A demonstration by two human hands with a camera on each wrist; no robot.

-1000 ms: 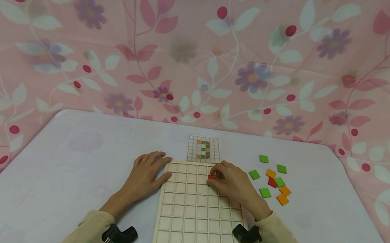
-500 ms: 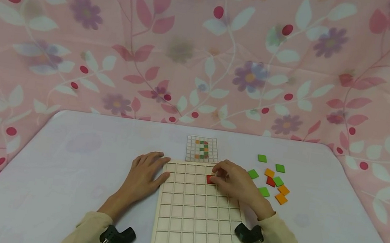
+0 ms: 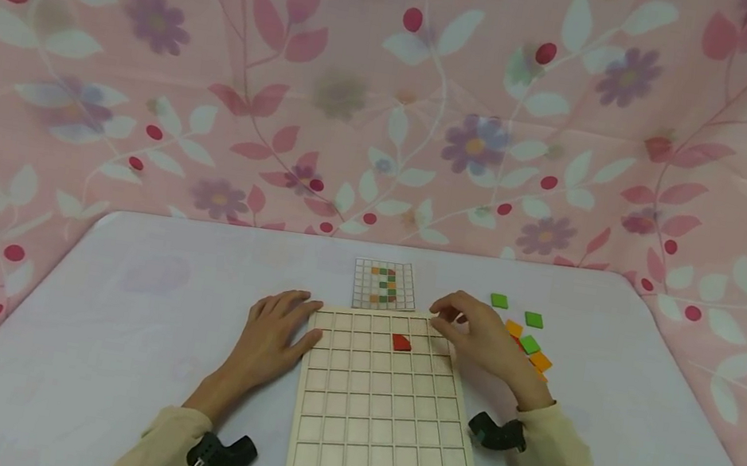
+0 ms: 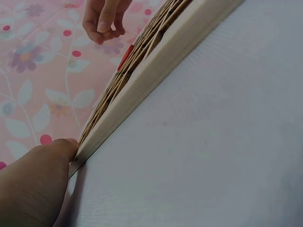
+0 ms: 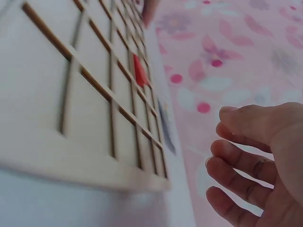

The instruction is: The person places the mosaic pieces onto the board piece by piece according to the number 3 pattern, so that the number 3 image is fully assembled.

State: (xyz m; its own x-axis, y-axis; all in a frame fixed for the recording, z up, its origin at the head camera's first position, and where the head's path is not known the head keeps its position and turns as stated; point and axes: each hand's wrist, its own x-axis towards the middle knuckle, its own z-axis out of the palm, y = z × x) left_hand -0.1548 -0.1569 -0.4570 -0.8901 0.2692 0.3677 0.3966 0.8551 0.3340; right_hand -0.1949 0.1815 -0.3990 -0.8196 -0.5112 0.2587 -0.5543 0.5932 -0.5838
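A pale wooden grid board lies on the white table. One red tile with a rounded corner sits in a cell of its second row from the back, and the right wrist view shows the same red tile among the grid ribs. My left hand rests at the board's left edge, fingers extended, thumb on the rim; its thumb shows in the left wrist view. Above the board's back right corner is my right hand, fingers loosely bent, with nothing between them.
Behind the board lies a small printed grid card with coloured squares. To the right are loose tiles, among them a green tile and an orange tile, some hidden by my right hand. A floral curtain hangs behind the table.
My right hand has let go of the red tile and moved right and up, away from it. The red tile stays in its cell. My left hand keeps its place at the board's edge.
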